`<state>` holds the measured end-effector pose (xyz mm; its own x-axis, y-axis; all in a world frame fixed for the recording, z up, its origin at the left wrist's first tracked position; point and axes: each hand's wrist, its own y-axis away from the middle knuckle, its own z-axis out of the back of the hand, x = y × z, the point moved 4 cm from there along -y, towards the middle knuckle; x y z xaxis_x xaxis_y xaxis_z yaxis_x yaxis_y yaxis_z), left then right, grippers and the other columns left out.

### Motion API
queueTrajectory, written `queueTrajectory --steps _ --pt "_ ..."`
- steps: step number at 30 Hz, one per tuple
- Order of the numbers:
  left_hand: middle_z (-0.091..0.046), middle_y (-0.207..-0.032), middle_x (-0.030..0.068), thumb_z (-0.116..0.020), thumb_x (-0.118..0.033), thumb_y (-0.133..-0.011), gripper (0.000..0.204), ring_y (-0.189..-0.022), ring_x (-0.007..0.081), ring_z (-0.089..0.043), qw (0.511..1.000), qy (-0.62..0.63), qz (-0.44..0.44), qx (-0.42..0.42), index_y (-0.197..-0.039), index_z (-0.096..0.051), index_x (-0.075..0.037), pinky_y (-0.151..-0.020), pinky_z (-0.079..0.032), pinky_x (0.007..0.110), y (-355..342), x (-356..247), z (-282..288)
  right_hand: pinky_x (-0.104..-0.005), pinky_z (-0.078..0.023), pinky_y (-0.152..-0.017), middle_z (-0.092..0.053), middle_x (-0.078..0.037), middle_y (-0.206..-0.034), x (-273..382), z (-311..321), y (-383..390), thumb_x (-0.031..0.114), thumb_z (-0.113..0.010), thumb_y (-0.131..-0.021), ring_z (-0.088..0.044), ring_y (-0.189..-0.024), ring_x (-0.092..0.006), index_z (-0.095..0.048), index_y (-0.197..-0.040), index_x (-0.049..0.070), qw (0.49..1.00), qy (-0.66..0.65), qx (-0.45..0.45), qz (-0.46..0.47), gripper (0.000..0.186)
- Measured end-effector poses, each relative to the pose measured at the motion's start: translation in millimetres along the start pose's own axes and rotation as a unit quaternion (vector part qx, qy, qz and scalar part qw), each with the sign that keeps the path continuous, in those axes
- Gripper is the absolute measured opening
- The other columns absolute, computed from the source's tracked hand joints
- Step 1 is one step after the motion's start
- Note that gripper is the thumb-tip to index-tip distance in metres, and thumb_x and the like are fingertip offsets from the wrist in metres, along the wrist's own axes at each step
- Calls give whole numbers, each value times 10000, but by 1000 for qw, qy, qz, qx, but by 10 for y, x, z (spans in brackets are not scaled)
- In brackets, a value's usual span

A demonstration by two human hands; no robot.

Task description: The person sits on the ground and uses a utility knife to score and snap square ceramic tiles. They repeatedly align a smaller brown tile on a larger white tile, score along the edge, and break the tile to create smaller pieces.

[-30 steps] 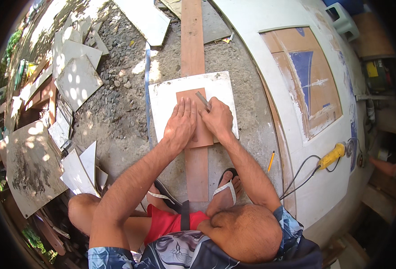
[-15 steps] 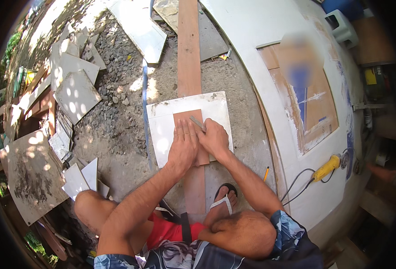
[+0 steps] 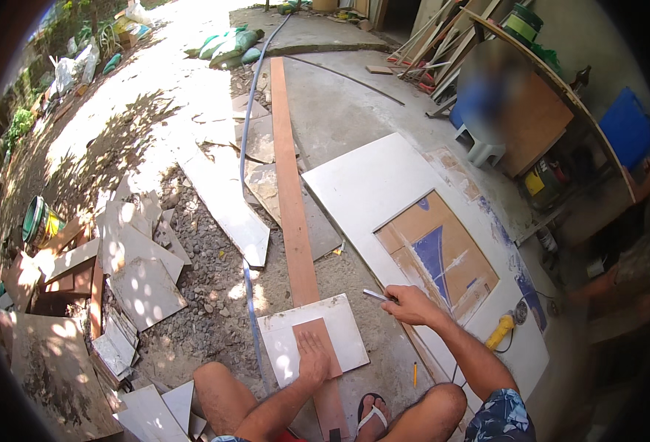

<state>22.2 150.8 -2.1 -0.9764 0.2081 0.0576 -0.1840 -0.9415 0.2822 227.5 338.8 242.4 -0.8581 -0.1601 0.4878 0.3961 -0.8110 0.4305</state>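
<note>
Broken tiles (image 3: 148, 287) lie left of a blue hose (image 3: 247, 129) and a yellow power tool (image 3: 499, 332) rests on a white panel (image 3: 362, 174) rightward, while, on a plank (image 3: 293, 221) over shaded concrete (image 3: 384, 361), a white tile (image 3: 348, 317) bears a brown board (image 3: 316, 325) under the flat, uncurled left hand (image 3: 314, 359), the right hand (image 3: 411, 305) gripping a thin metal tool (image 3: 374, 295).

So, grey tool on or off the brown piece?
Off: right hand holds the grey tool out right, apart from the brown piece under the left hand.

Green sacks (image 3: 235, 47) lie beside a blue hose (image 3: 244, 138).
</note>
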Motion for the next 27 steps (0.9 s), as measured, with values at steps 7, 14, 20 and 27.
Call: queueTrajectory --steps 7,14,20,27 --pt "-250 -1711 420 -580 -310 -1021 847 -1598 639 -162 994 76 28 78 -1631 -267 186 -1315 -162 675 -54 -16 -17 -518 -536 -830 -741 -251 -971 653 1052 1505 249 -671 -1041 -715 -933 -455 -684 -1132 5 984 -5 -146 -106 261" --pt "-199 -1726 420 -795 -584 -841 1285 -1622 605 -124 998 22 21 54 -1651 -167 192 -1328 -132 654 -228 33 -30 -516 -533 -911 -719 -245 -1061 1213 1504 2614 287 -575 -1119 -685 -1045 -466 -632 -1287 12 962 122 -238 -60 327" --pt "-201 -1721 427 -829 -627 -787 1366 -1622 605 -123 995 49 -26 85 -1648 -162 197 -1329 -120 654 -234 -161 251 -454 -530 -923 -734 -209 -1112 2734 2520 3311 327 -524 -1158 -699 -1074 -368 -606 -1388 23 978 130 -29 -164 390" --pt "-203 -1715 435 -868 -677 -724 1461 -1622 605 -121 992 39 2 124 -1645 -155 204 -1331 -106 655 -97 161 -208 -307 -572 -798 -716 -30 -1038 4473 4630 4331 230 -605 -1127 -657 -993 -67 -665 -1325 9 874 296 -341 -179 303"
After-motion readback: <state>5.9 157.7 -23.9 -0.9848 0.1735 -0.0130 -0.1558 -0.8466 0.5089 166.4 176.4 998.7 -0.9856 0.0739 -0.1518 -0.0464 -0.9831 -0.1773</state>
